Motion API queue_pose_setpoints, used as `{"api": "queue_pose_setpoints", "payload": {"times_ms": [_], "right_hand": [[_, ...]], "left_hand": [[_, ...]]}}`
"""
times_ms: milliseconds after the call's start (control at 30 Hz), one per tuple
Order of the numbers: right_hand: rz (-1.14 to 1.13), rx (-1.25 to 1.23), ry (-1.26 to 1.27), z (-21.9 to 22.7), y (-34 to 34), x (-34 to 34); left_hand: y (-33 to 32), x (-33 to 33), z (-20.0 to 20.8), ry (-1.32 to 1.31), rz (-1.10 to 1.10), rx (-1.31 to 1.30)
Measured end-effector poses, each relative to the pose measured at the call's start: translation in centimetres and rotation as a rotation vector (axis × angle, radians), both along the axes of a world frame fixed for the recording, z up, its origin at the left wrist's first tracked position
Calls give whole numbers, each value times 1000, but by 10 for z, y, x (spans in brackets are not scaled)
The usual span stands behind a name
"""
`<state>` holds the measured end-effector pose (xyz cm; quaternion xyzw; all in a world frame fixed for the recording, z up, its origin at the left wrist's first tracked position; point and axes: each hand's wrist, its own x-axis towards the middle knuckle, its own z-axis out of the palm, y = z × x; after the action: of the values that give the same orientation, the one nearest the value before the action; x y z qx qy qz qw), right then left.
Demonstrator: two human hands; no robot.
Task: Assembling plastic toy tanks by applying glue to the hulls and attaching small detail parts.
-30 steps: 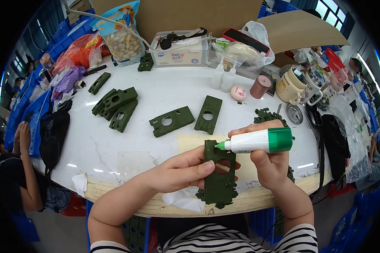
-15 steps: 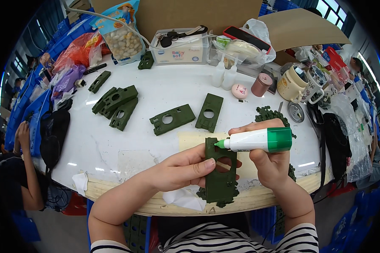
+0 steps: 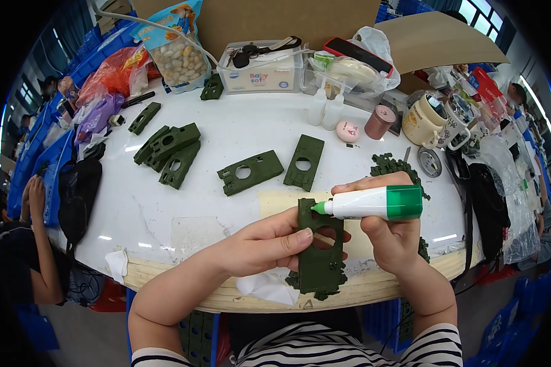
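My left hand (image 3: pixel 275 244) grips a dark green plastic toy tank hull (image 3: pixel 318 272) by its left edge, near its round hole. In my right hand (image 3: pixel 389 235) is a white glue bottle (image 3: pixel 367 203) with a green base and a green nozzle, held sideways. The nozzle tip meets or hovers just over the far end of the hull; whether it touches I cannot tell. Two similar hulls, one tilted (image 3: pixel 251 173) and one more upright (image 3: pixel 304 163), lie beyond my hands. More hulls (image 3: pixel 171 147) are stacked to the left.
Small dark green parts (image 3: pixel 392 165) lie in a pile at the right. Farther back stand a pink jar (image 3: pixel 379 122), white squeeze bottles (image 3: pixel 332 110), mugs (image 3: pixel 423 122) and a clear plastic box (image 3: pixel 260 73). White paper (image 3: pixel 268 289) lies at the wooden table edge (image 3: pixel 183 282). Another person's hands (image 3: pixel 35 196) show at far left.
Hardly anything differs. The hull and glue bottle have shifted only very slightly, and both hands keep their grips.
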<state>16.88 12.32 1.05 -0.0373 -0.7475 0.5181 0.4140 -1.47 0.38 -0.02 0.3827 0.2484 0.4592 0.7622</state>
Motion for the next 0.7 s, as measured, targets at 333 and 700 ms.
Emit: {"api": "queue_pose_setpoints", "payload": {"times_ms": [333, 700], "right_hand": [[8, -61, -18, 2, -3, 1], [-5, -183, -70, 6, -8, 1]], "left_hand": [[0, 0, -1, -4, -2, -7], [0, 1, 3, 9, 43, -29]]}}
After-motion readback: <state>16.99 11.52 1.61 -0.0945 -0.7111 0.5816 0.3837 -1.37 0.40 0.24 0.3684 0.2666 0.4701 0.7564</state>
